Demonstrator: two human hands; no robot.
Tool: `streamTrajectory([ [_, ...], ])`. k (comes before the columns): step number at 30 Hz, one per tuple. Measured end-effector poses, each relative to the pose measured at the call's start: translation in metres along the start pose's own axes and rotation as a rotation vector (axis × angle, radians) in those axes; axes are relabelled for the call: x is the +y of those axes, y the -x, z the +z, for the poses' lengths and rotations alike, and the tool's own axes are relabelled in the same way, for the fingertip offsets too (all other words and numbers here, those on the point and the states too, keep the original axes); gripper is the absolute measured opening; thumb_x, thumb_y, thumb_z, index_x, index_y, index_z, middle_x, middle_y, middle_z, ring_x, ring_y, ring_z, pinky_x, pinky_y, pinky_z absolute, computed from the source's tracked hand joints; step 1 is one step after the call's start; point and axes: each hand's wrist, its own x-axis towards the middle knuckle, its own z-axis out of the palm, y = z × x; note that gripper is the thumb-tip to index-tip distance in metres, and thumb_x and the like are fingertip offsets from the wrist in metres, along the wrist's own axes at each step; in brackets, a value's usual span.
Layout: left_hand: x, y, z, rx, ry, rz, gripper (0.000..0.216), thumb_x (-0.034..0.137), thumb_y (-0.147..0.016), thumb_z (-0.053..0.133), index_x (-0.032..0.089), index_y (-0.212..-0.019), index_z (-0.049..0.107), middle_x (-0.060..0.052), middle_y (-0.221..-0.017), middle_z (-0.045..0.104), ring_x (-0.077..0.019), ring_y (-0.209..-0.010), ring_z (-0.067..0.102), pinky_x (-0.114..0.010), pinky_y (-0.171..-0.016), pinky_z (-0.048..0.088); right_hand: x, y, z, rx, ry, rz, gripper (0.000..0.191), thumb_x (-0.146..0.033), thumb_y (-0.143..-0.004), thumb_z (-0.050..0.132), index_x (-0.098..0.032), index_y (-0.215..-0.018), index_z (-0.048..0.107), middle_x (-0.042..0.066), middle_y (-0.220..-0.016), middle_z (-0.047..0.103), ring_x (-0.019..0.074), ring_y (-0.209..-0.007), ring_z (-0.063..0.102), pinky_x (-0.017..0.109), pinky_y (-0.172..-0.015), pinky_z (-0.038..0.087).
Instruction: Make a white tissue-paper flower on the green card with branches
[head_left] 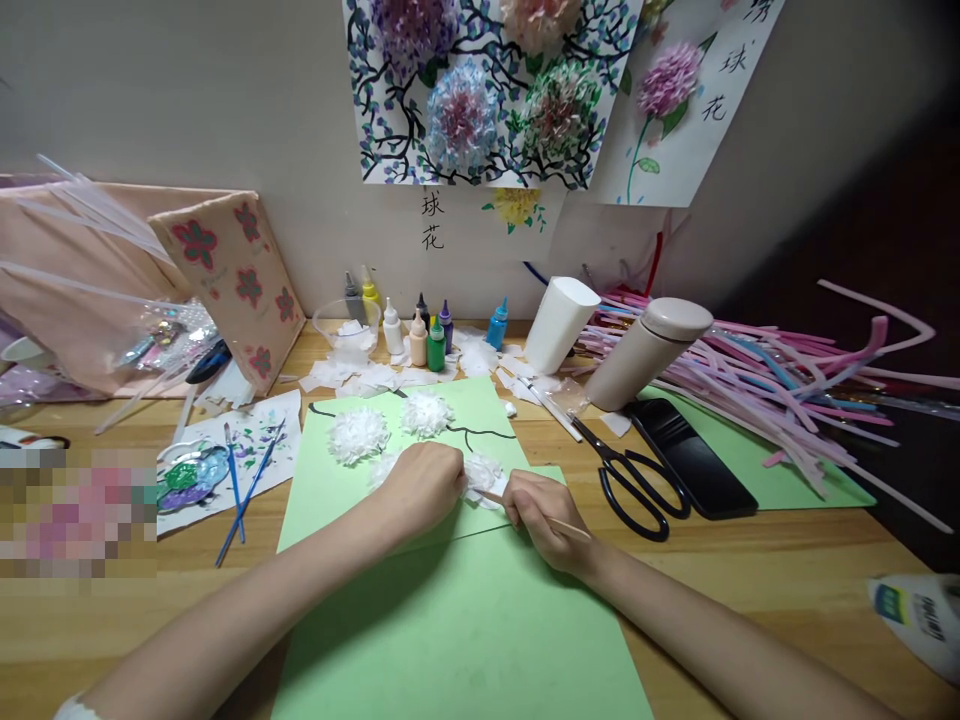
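Note:
My left hand (pixel 424 485) rests curled on the light green paper (pixel 457 620), fingers pressed onto a white tissue flower (pixel 484 470). My right hand (pixel 544 515) pinches a thin wooden stick (pixel 559 522) whose tip points into that same flower. Two more white tissue flowers (pixel 358 433) (pixel 426 412) sit on the paper beside a painted black branch line (pixel 480 433).
Black scissors (pixel 634 480) and a black phone (pixel 694 458) lie right of the paper. A beige flask (pixel 649 352), white cup (pixel 559 322), small paint bottles (pixel 427 335), tissue scraps and a pile of pink straws (pixel 787 385) stand behind. Brushes and a palette (pixel 187 478) lie left.

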Motion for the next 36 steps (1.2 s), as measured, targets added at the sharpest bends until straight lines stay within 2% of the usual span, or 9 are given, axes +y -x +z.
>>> streamTrajectory([
  [11,-0.0043,-0.003,0.0063,0.021,-0.02,0.02,0.025,0.014,-0.076,0.04,0.015,-0.064,0.062,-0.009,-0.066,0.066,-0.0176,-0.057,0.056,-0.029,-0.049,0.023,0.0008,-0.0025,0.0027,-0.019,0.011,0.048,0.04,-0.032,-0.099,0.021,-0.021,-0.064,0.037,-0.001,-0.057,0.041,0.0146,-0.055,0.04,0.027,-0.056,0.032],
  [16,-0.0028,-0.0026,0.0046,0.006,-0.015,0.008,0.024,0.016,-0.077,0.042,0.015,-0.065,0.063,-0.01,-0.067,0.066,-0.0178,-0.06,0.057,-0.028,-0.05,0.024,0.0007,-0.0003,0.0014,-0.007,0.003,0.0,0.041,-0.033,-0.099,0.02,-0.021,-0.063,0.037,-0.001,-0.056,0.041,0.0142,-0.055,0.04,0.027,-0.055,0.031],
  [27,0.0026,-0.0016,0.0017,-0.015,-0.065,-0.016,0.026,0.012,-0.075,0.041,0.014,-0.064,0.065,-0.012,-0.069,0.068,-0.0194,-0.061,0.059,-0.03,-0.05,0.024,-0.0018,-0.0041,0.0019,-0.004,-0.047,0.084,0.043,-0.032,-0.099,0.022,-0.02,-0.061,0.039,-0.001,-0.057,0.042,0.0133,-0.056,0.042,0.026,-0.057,0.034],
  [36,0.0034,-0.002,0.0077,0.008,-0.121,-0.01,0.026,0.012,-0.076,0.042,0.014,-0.066,0.067,-0.013,-0.069,0.068,-0.021,-0.063,0.062,-0.029,-0.052,0.032,0.0029,0.0,0.005,0.01,-0.092,0.182,0.042,-0.031,-0.099,0.023,-0.02,-0.063,0.041,-0.001,-0.058,0.044,0.0127,-0.056,0.044,0.026,-0.058,0.034],
])
